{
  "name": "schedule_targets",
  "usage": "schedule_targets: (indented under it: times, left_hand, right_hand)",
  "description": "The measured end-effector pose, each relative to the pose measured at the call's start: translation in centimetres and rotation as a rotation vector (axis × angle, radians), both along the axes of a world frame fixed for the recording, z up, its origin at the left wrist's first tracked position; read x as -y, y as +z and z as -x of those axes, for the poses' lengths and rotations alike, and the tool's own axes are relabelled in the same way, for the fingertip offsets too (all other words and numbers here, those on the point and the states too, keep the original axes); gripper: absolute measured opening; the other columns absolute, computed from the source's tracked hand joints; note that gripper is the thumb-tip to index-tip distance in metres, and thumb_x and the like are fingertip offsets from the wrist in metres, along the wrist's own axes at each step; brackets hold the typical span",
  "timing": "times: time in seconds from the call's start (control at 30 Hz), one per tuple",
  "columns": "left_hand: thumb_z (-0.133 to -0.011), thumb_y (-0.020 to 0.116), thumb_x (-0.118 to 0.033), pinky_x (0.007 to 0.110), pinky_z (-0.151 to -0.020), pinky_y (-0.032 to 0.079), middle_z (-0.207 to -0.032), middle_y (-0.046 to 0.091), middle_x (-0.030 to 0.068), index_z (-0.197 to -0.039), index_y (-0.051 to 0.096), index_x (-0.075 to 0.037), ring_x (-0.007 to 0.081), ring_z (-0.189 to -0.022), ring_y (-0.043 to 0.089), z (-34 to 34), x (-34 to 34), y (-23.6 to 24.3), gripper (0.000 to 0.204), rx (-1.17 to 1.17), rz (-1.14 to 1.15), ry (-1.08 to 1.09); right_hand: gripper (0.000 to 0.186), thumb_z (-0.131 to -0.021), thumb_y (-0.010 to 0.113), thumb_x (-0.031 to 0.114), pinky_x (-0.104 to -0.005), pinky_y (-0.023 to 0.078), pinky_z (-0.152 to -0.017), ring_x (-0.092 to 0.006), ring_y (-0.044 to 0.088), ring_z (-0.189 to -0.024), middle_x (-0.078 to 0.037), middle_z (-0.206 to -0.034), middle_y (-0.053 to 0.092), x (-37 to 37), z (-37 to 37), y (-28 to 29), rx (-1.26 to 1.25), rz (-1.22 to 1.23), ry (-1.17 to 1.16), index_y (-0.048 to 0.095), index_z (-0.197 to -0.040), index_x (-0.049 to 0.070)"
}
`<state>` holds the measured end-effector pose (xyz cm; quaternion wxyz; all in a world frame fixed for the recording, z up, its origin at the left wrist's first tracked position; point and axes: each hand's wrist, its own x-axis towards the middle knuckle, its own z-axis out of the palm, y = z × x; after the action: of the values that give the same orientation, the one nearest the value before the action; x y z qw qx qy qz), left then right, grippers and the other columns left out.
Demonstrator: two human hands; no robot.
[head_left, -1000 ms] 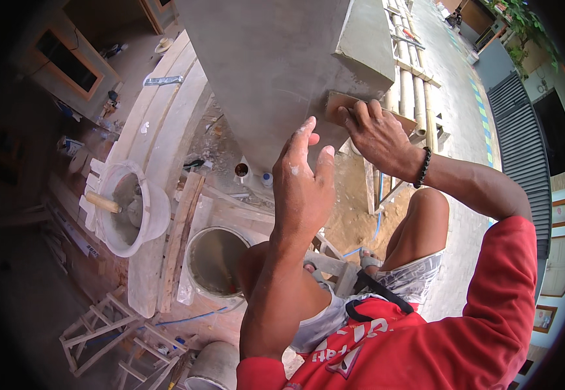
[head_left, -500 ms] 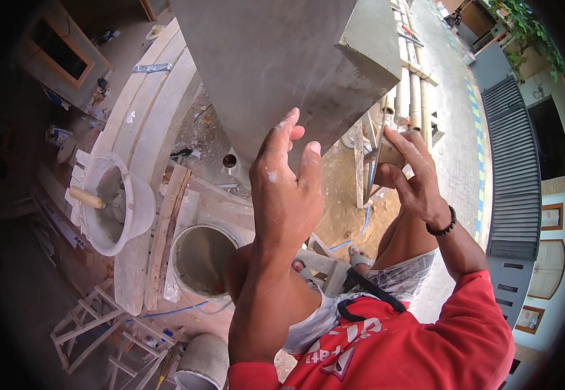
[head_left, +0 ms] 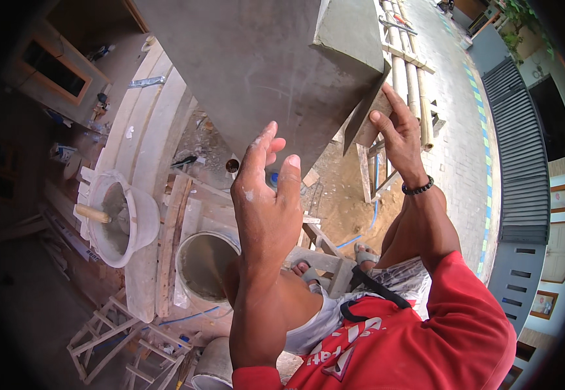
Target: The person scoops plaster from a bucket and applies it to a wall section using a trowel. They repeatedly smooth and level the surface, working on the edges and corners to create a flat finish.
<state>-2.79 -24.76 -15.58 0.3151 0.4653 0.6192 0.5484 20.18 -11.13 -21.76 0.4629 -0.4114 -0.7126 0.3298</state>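
Observation:
A grey plastered column [head_left: 263, 71] fills the top centre, with a chamfered ledge at its right. My right hand [head_left: 393, 133] grips a flat plastering float [head_left: 367, 117], which stands steeply tilted along the column's right edge. My left hand [head_left: 266, 195] is raised in front of the column's lower part, empty, with its fingers slightly curled and apart and grey smears on the skin. Whether its fingertips touch the surface I cannot tell.
A white tub [head_left: 151, 218] with mortar and a wooden-handled tool rests on planks [head_left: 136, 136] at the left. A round bucket [head_left: 207, 266] of grey mix stands below. Bamboo poles [head_left: 412, 78], wooden trestles [head_left: 87, 338] and a slatted gate [head_left: 513, 149] surround me.
My right hand pulled the float away rightward and downward, turned it upright, then raised it back against the column's right edge. My left hand has shifted somewhat left in view, still open.

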Motion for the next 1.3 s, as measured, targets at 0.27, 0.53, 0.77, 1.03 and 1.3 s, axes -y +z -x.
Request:
schedule_targets:
  times: [0.27, 0.53, 0.77, 1.03, 1.3]
  left_hand:
    - [-0.096, 0.062, -0.008, 0.042, -0.103, 0.047, -0.123, 0.066, 0.0177, -0.142, 0.054, 0.001, 0.0278, -0.114, 0.062, 0.0, -0.2, -0.3, 0.047, -0.003, 0.010, 0.003]
    - [-0.098, 0.058, -0.006, 0.036, -0.106, 0.045, -0.126, 0.063, 0.0190, -0.144, 0.049, 0.007, 0.0232, -0.118, 0.060, 0.7, 0.0, -0.6, 0.048, 0.038, 0.054, 0.024]
    - [-0.096, 0.054, 0.000, 0.035, -0.107, 0.045, -0.124, 0.064, 0.0180, -0.144, 0.048, 0.008, 0.0229, -0.116, 0.060, 1.3, 0.4, -0.6, 0.049, -0.015, 0.117, 0.069]
    - [-0.098, 0.055, 0.000, 0.035, -0.107, 0.046, -0.124, 0.064, 0.0182, -0.145, 0.047, 0.008, 0.0236, -0.118, 0.060, 1.5, 1.1, 0.0, 0.049, -0.070, 0.111, 0.074]
    - [-0.099, 0.057, -0.002, 0.035, -0.110, 0.042, -0.126, 0.063, 0.0174, -0.146, 0.047, 0.007, 0.0227, -0.119, 0.060, 1.4, 1.4, -0.4, 0.049, -0.007, 0.100, 0.080]
  right_hand:
    - [0.052, -0.096, 0.064, 0.009, -0.0352, 0.045, -0.108, -0.0203, 0.057, -0.126, -0.014, -0.139, 0.061, 0.0, -1.7, 2.4, -0.190, 0.019, -0.008, 0.053, -0.148, 0.006]
    - [0.056, -0.092, 0.064, 0.007, -0.0353, 0.047, -0.100, -0.0247, 0.060, -0.112, -0.015, -0.130, 0.064, 2.1, 0.3, -0.4, 0.083, 0.197, 0.021, 0.056, -0.147, 0.012]
    - [0.055, -0.091, 0.062, 0.007, -0.0350, 0.050, -0.089, -0.0248, 0.059, -0.096, -0.013, -0.107, 0.062, -0.2, -1.3, 1.4, -0.117, -0.025, -0.013, 0.057, -0.145, 0.014]
    - [0.057, -0.092, 0.063, 0.006, -0.0351, 0.049, -0.095, -0.0198, 0.060, -0.108, -0.012, -0.121, 0.065, 1.5, -1.1, 0.0, -0.002, 0.166, 0.062, 0.056, -0.148, 0.017]
    - [0.056, -0.091, 0.062, 0.012, -0.0374, 0.052, -0.095, -0.0276, 0.062, -0.113, -0.017, -0.135, 0.063, -1.9, -0.9, 1.7, -0.171, 0.015, 0.074, 0.058, -0.146, 0.019]
